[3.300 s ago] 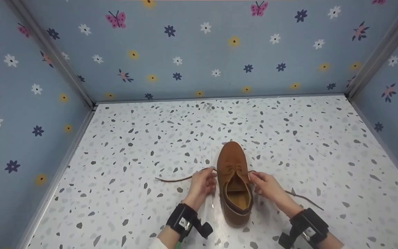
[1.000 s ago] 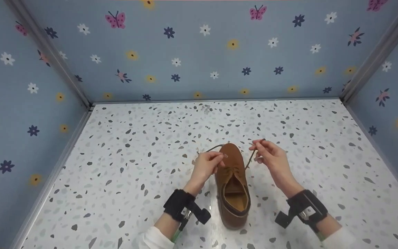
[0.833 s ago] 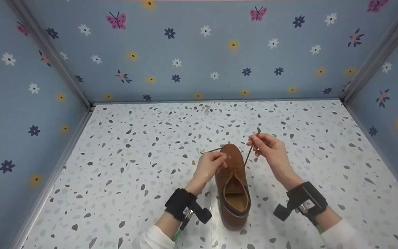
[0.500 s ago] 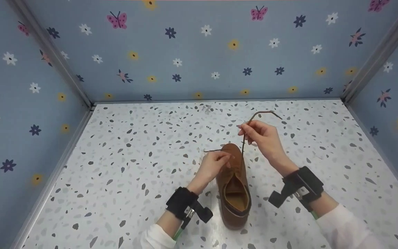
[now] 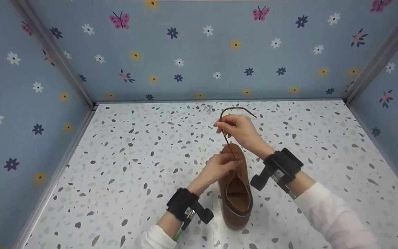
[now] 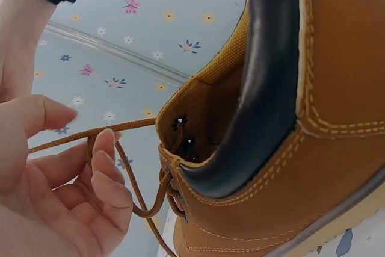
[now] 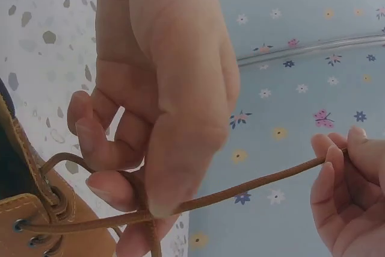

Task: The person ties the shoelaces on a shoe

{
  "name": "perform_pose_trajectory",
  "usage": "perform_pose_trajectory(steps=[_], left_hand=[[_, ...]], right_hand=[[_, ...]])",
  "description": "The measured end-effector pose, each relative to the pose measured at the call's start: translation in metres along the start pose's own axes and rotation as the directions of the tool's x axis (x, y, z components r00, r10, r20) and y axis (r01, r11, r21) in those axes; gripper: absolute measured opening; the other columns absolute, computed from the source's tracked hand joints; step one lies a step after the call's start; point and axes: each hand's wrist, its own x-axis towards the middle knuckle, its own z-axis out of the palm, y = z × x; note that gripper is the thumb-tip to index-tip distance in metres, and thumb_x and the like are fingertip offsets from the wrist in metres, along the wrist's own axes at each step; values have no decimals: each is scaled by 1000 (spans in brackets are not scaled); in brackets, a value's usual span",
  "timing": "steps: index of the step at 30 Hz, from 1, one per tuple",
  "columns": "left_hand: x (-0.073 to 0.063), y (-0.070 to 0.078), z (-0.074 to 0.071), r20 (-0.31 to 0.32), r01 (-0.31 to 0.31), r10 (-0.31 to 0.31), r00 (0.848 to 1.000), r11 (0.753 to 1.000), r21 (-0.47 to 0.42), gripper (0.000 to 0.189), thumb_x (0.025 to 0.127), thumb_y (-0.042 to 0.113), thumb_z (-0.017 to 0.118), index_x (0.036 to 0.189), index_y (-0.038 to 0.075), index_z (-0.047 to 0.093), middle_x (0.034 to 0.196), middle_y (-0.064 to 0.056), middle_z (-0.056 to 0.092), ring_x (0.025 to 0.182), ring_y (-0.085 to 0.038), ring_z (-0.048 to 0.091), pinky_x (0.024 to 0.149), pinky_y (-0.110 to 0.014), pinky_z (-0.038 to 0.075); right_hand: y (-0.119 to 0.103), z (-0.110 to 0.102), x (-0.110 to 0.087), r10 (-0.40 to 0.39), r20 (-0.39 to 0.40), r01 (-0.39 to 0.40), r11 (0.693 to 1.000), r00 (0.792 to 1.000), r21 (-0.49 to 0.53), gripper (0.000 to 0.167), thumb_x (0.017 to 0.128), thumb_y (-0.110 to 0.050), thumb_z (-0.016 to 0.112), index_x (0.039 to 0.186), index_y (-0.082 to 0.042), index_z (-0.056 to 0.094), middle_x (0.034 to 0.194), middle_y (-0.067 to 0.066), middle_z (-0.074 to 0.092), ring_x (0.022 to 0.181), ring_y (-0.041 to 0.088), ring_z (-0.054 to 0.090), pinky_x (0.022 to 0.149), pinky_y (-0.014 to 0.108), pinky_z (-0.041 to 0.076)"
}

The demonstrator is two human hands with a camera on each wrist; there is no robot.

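Note:
A brown leather shoe point(image 5: 235, 219) stands upright on the floor, toe pointing away. Over its front my left hand point(image 5: 218, 169) holds a brown shoelace with curled fingers. Ahead of the toe, my right hand point(image 5: 242, 129) pinches another stretch of shoelace point(image 5: 228, 141), whose loose end bends over to the right. In the right wrist view the shoelace point(image 7: 252, 183) runs taut from the eyelets to my right fingertips, crossing the other lace at my left thumb point(image 7: 168, 191). The left wrist view shows the lace point(image 6: 129, 124) passing over my left fingers point(image 6: 111, 176), beside the shoe's dark padded collar point(image 6: 264, 76).
White speckled floor point(image 5: 123, 193) surrounds the shoe. Blue panels with flowers and butterflies stand at the back point(image 5: 199, 45), left point(image 5: 12, 121) and right. Both wrists carry black straps with camera mounts point(image 5: 183, 202).
From beside the shoe, my right hand has gone forward, then left across the toe, drawing its lace along. My left hand has shifted over the shoe's front, slightly rightward lately.

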Motion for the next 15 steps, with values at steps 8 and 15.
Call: perform_pose_trajectory(steps=[8,15], left_hand=[[-1,4,-2,-61,-14,11,998,999,-34,25,92,9,51,77,-7,63,66,-15,58,52,-13,47,49,-20,37],[2,-16,-1,-95,22,-27,995,998,-52,30,92,17,53,71,-3,61,64,-12,58,56,-29,50,47,-21,36]], right_hand=[[11,9,3,142,210,-97,972,967,-212,28,95,-24,48,91,-4,67,78,3,63,64,16,56,59,30,44],[25,-10,-8,169,187,-131,971,968,-201,22,94,-18,51,97,-2,66,80,5,62,65,18,56,58,33,45]])
